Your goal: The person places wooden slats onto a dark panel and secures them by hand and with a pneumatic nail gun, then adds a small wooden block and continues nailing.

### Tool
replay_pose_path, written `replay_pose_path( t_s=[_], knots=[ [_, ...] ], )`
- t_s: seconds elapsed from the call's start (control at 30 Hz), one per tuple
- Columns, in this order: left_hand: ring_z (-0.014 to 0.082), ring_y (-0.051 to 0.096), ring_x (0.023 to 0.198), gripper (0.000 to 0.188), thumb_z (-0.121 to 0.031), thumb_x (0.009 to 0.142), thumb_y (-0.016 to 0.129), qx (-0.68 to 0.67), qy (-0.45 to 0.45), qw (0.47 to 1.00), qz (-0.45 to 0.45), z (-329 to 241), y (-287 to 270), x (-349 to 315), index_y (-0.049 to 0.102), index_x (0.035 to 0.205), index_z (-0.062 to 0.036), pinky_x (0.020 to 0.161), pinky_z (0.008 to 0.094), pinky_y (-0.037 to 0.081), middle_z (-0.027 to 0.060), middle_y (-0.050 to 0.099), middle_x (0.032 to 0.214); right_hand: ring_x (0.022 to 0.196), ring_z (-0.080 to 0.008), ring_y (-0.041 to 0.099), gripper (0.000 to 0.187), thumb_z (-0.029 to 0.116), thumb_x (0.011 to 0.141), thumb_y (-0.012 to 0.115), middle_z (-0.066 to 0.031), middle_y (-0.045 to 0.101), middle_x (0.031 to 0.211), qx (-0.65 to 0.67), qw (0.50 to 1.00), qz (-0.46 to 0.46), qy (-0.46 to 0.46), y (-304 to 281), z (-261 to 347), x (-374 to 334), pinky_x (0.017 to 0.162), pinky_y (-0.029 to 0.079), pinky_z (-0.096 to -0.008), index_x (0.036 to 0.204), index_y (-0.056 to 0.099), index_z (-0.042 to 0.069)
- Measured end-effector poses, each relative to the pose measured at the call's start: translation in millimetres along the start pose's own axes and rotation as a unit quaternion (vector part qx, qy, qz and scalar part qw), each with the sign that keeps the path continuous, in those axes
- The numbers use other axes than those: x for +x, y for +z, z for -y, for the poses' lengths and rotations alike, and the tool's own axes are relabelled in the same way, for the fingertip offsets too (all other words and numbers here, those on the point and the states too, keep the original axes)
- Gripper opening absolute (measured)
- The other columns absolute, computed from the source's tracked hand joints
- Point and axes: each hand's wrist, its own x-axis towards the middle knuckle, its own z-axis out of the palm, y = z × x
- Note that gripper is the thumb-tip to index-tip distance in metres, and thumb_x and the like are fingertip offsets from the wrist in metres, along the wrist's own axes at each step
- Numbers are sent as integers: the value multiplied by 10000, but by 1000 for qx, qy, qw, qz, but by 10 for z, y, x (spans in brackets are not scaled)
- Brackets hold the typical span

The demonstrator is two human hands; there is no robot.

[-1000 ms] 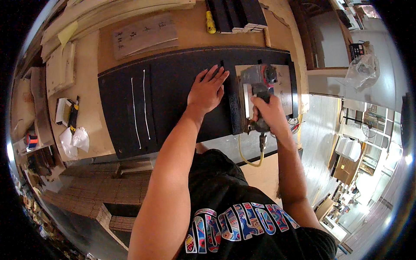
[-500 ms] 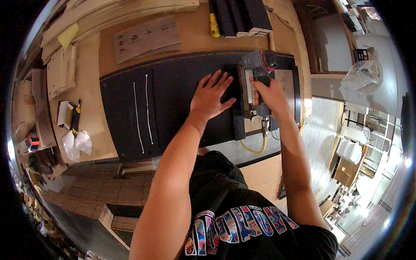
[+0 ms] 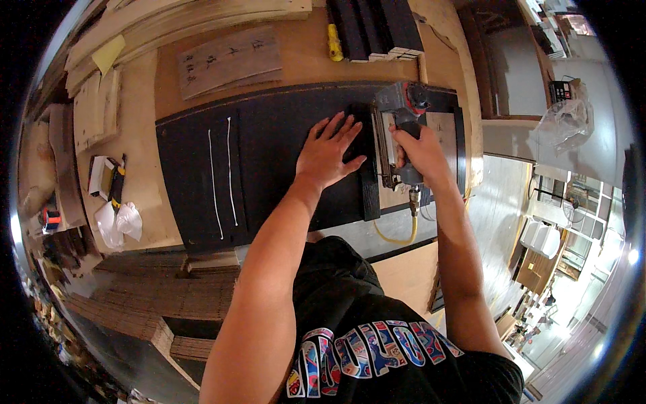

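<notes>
Black panel (image 3: pixel 269 145) under left hand (image 3: pixel 328 153), right hand (image 3: pixel 422 155) gripping air nailer (image 3: pixel 399 101).

R hand (image 3: pixel 424 151): fingers part hid. round grip of pneumatic nailer (image 3: pixel 398 98); nose o.o.s., contact w/ blk strip (image 3: pixel 371 200) can't be told. Tool covers strip's mid. L hand (image 3: pixel 326 153) hides pt of blk panel (image 3: pixel 282 128). Yel. air hose (image 3: pixel 397 241) lost nr panel edge. Blk slats (image 3: pixel 369 30) cut by top edge, L arm (image 3: pixel 252 337) by btm. L-rim clutter (image 3: pixel 48 313) blurred, unID'd.
</notes>
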Motion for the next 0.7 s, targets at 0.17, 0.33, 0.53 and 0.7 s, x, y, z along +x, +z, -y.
replay_pose_path(
  t_s=[0.17,0.33,0.53,0.7],
  knots=[
    [244,376,1544,736,-594,953,647,-8,1,1000,-15,-12,9,7,507,1552,-190,1263,471,274,49,499,1618,543,-152,614,219,221,971,677,-40,616,667,-11,1000,0,5,42,47,-61,537,514,-327,923,641,10],
    [243,377,1544,735,-584,940,662,-12,2,1000,-17,-28,-9,8,513,1544,-193,1261,471,280,49,499,1617,538,-148,605,217,202,974,657,-40,612,664,17,999,32,2,140,17,-57,533,510,-326,1030,675,-7],
    [252,387,1539,732,-568,932,682,-23,-2,1000,-17,-51,-11,36,520,1537,-191,1265,469,274,58,511,1607,531,-137,587,340,189,978,644,-24,593,668,15,999,31,-20,163,26,-44,530,501,-315,1257,692,1],
    [255,387,1540,732,-555,926,694,-24,-2,1000,-20,-53,-10,25,519,1536,-189,1268,468,269,62,511,1607,533,-133,589,338,190,980,645,-21,593,670,27,999,31,-23,176,77,-78,531,500,-312,1256,691,1]
  ],
)
